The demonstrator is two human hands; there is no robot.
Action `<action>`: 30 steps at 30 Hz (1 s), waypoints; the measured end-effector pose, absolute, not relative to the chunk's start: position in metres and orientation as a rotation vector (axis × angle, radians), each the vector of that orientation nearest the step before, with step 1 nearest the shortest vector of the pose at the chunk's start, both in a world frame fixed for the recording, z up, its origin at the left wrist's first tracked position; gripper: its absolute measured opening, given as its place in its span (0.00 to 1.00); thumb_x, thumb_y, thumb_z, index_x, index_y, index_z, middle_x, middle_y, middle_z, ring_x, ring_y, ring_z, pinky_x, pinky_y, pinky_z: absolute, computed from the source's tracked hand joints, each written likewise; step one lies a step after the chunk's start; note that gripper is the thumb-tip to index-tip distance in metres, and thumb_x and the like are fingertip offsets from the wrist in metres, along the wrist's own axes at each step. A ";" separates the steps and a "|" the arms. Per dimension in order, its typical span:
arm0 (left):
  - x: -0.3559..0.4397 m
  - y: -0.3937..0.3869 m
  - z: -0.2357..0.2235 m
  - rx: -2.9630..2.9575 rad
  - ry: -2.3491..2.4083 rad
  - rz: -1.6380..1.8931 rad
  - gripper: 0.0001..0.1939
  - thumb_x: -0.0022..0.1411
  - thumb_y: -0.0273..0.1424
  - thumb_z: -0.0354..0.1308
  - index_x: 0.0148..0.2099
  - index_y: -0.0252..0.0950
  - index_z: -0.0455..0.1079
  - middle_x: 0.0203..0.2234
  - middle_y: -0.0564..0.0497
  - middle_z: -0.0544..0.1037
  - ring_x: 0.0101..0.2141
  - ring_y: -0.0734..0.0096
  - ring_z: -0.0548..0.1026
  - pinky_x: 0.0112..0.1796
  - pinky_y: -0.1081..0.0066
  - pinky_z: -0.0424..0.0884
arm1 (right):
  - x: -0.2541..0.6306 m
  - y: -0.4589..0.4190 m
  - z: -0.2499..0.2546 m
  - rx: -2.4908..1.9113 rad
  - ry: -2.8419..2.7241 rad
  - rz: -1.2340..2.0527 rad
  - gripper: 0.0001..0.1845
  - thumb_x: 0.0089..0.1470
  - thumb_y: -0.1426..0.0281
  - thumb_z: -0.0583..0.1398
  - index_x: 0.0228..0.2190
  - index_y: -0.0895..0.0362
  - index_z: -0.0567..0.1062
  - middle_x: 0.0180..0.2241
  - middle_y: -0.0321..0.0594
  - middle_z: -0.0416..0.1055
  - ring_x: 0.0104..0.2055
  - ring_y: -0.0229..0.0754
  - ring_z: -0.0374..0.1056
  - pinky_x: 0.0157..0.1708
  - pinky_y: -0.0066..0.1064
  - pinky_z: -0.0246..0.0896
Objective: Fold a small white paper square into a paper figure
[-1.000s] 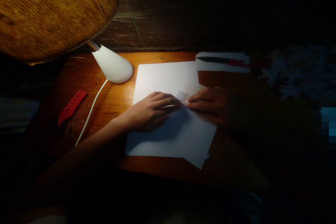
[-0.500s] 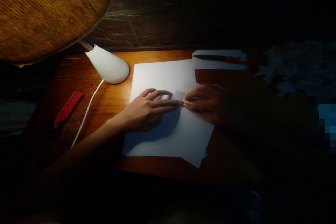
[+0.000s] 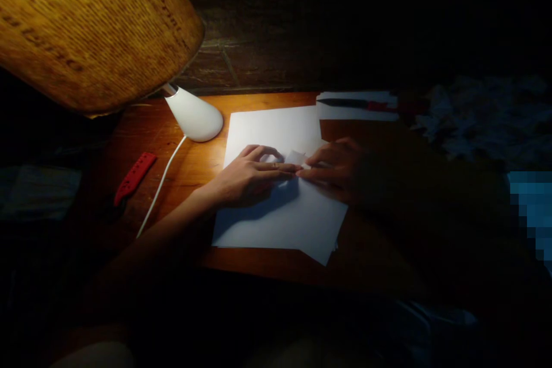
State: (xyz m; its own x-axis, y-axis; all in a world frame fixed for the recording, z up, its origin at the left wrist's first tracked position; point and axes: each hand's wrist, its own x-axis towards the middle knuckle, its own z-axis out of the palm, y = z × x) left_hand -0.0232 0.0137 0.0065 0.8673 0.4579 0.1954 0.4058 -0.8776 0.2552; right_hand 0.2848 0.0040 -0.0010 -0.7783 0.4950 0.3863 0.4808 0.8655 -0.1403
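Observation:
A small piece of white paper (image 3: 295,157) lies between my two hands, on top of larger white sheets (image 3: 271,230). My left hand (image 3: 254,175) comes in from the left and presses its fingertips onto the small piece, with the fingers slightly bent. From the right, my right hand (image 3: 334,167) pinches the right end of the same piece between thumb and fingers. The fingertips of both hands meet near the middle of the stack. Deep shadow covers much of my right hand and forearm, and the fingers hide part of the folded paper.
A lamp with a white base (image 3: 200,118) and woven shade (image 3: 107,29) stands at the left, its cord (image 3: 161,184) trailing forward. Near it lies a red-handled object (image 3: 135,177). A knife (image 3: 345,103) rests on more paper (image 3: 362,114) behind; a pale heap (image 3: 483,121) sits at right.
The whole view has shifted slightly, so the lamp and red object appear farther right. My hands stay at the small paper, and the right fingertips have moved slightly closer to the left ones.

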 end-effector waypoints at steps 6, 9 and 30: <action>-0.021 0.014 0.009 2.857 0.666 0.372 0.27 0.70 0.24 0.58 0.68 0.50 0.72 0.63 0.54 0.81 0.59 0.53 0.74 0.57 0.52 0.67 | 0.278 0.003 0.000 -0.777 -2.604 0.081 0.14 0.70 0.69 0.61 0.49 0.45 0.85 0.50 0.41 0.82 0.51 0.50 0.69 0.46 0.42 0.52; -0.021 0.014 0.009 2.854 0.675 0.369 0.27 0.69 0.24 0.58 0.66 0.50 0.73 0.62 0.54 0.82 0.59 0.53 0.74 0.57 0.52 0.67 | 0.273 0.001 0.002 -0.841 -2.587 0.100 0.11 0.68 0.70 0.63 0.44 0.44 0.86 0.51 0.40 0.81 0.52 0.51 0.68 0.44 0.41 0.51; -0.010 0.008 0.009 2.894 0.760 0.445 0.28 0.64 0.22 0.57 0.60 0.52 0.79 0.52 0.55 0.87 0.57 0.52 0.74 0.57 0.46 0.66 | 0.268 -0.010 0.004 -0.980 -2.556 0.123 0.10 0.69 0.67 0.63 0.43 0.45 0.87 0.56 0.40 0.80 0.56 0.54 0.67 0.46 0.44 0.53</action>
State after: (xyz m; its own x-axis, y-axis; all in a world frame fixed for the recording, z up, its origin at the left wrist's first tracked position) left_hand -0.0104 0.0078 0.0090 0.8309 0.4963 0.2514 0.4622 -0.8673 0.1845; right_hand 0.2678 -0.0097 0.0038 -0.6750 0.6582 0.3335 0.6232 0.7505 -0.2200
